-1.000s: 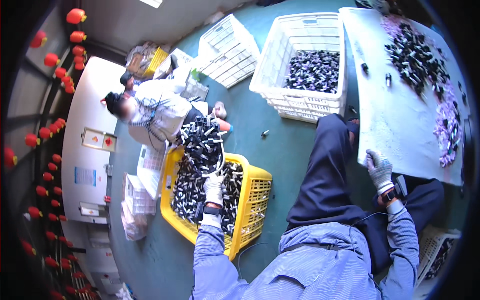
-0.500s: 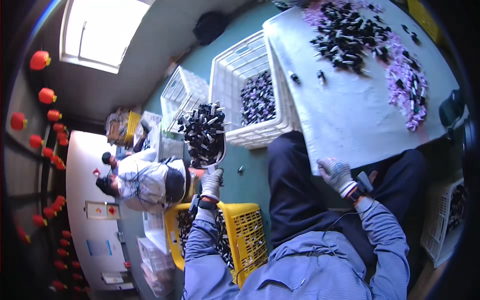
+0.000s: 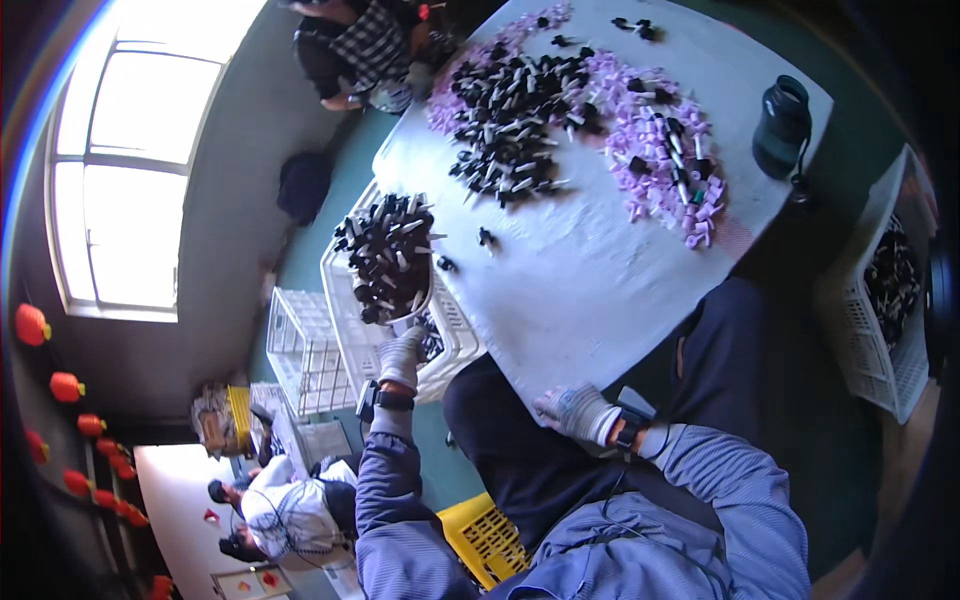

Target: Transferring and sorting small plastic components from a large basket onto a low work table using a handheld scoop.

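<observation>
My gloved left hand point(image 3: 402, 358) is closed on the handle of a white scoop point(image 3: 432, 303). The scoop is heaped with black caps with white stems point(image 3: 388, 262). It hangs above the large white crate point(image 3: 462, 345), beside the table's left edge. My gloved right hand point(image 3: 578, 410) rests on the near corner of the white table point(image 3: 590, 310), fingers apart and holding nothing. Farther up the table lie a pile of similar black caps point(image 3: 515, 120) and a spread of small lilac pieces point(image 3: 650, 190). Two loose black caps lie near the left edge, close to the scoop.
A dark bottle point(image 3: 783, 130) stands at the table's right. White crates point(image 3: 305, 345) stand to the left, a yellow basket point(image 3: 485, 540) by my left side, and another filled crate point(image 3: 880, 340) at far right. A person in checks point(image 3: 365, 50) is at the far side; others work lower left.
The view has swung toward the table. My left hand has carried the full scoop from over the floor near the yellow basket to above the white crate by the table. My right hand stays at the table corner.
</observation>
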A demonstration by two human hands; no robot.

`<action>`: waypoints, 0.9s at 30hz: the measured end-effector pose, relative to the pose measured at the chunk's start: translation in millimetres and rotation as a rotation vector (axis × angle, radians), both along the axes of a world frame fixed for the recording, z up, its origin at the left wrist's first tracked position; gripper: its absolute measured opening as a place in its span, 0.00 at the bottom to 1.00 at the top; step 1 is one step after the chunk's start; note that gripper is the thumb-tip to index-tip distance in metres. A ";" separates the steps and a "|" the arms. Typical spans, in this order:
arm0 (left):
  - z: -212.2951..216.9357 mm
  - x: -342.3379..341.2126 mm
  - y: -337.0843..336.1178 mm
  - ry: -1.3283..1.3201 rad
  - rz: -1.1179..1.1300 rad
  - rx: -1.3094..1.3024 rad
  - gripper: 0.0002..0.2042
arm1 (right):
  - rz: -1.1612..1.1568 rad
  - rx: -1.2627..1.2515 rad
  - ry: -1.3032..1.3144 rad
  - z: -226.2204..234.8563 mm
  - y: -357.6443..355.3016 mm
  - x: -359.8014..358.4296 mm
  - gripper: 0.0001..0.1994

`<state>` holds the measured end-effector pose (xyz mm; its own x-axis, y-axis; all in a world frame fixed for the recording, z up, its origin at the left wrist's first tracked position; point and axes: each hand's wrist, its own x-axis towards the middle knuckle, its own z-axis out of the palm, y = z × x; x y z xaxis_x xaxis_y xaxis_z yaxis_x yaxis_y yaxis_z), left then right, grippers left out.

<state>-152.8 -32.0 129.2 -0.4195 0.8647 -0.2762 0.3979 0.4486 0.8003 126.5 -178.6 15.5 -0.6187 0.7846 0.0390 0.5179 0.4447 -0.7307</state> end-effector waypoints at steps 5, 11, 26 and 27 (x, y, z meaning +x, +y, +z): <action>-20.6 52.1 69.7 0.142 -0.126 0.006 0.14 | -0.053 0.019 0.075 -4.5 0.8 -1.5 0.09; -29.3 88.8 141.5 0.391 -0.200 0.078 0.14 | -0.032 -0.060 0.092 -2.7 2.5 0.7 0.09; 19.9 178.9 243.3 1.137 -0.361 0.400 0.19 | -0.049 -0.025 0.125 -5.3 -1.1 -1.4 0.09; 28.2 182.6 242.2 1.070 -0.405 0.450 0.19 | -0.053 0.000 0.113 -4.6 -2.5 0.2 0.09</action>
